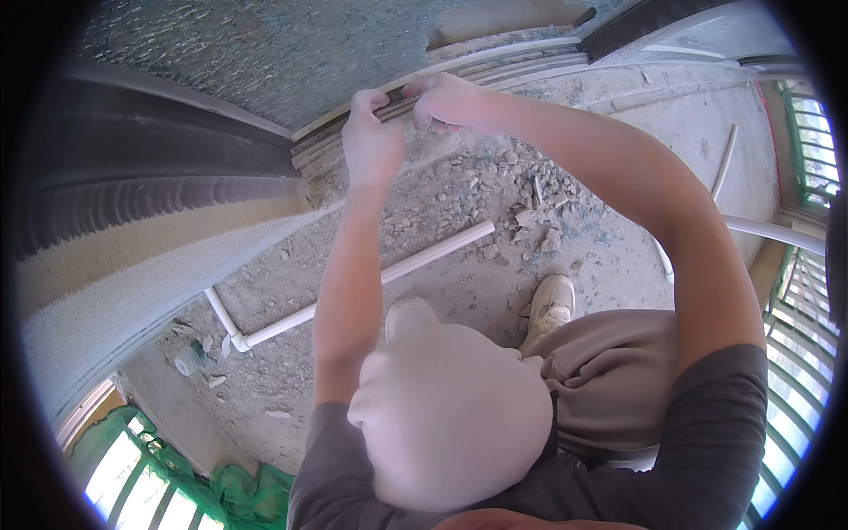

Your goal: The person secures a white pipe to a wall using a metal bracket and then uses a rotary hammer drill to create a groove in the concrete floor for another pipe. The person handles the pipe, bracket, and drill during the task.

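Two bare hands, both dusted pale, up at a door track [530, 64]. Track is grooved and gritty, bordering the floor's far edge; one end meets the dark frame [159, 132] on the left, the other a second dark frame [649, 26] at upper right. Beyond it, a blue-grey speckled surface [265, 53].

Left hand [373, 137]: at the track's near edge, toward its left end, thumb and forefinger bent with a narrow gap between. Right hand [444, 102]: just beside it to the right, wrist bent, fingers curled down over the same edge. Small dark patch in the groove between the hands; loose bit or part of the track, cannot tell. Whether either hand pinches anything: cannot tell, fingertips partly hidden.

Floor [291, 424]: concrete, dusty. Rubble [539, 208] strewn below the track, thickest right of the hands. White pipe [433, 252] lies across the floor's middle, passing behind the left forearm, with an elbow bend near the left wall [177, 265]. Another white pipe [726, 163] toward the floor's right edge.

Pale shoe [551, 305] planted near the rubble, pale trousers [609, 380] above it. Green netting [252, 496] bunched at the lower left corner; railing [799, 362] along the right side.
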`<action>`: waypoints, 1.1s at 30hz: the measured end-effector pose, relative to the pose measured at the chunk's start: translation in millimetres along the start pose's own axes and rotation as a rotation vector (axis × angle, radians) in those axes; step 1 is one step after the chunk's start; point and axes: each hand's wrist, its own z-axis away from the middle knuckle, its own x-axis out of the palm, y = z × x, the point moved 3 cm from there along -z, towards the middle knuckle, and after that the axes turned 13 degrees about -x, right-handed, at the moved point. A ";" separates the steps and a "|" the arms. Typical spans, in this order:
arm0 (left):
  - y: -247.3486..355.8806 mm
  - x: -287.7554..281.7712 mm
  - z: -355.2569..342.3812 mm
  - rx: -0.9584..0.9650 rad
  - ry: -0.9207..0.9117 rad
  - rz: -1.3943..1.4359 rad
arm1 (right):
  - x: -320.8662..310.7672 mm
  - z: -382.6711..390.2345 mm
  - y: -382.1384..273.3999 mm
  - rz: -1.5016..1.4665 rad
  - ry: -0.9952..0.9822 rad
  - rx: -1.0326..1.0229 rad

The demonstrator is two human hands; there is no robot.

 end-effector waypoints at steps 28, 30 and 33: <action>-8.8 -7.0 -0.6 -0.260 -0.105 0.518 | -3.5 -0.6 5.9 -0.206 -0.036 -0.008; -11.2 -12.5 1.8 -0.260 -0.064 0.510 | -7.4 1.3 4.9 -0.054 0.000 -0.079; -12.0 -11.2 -1.2 -0.102 0.018 0.359 | -7.5 4.4 3.1 -0.007 0.023 -0.109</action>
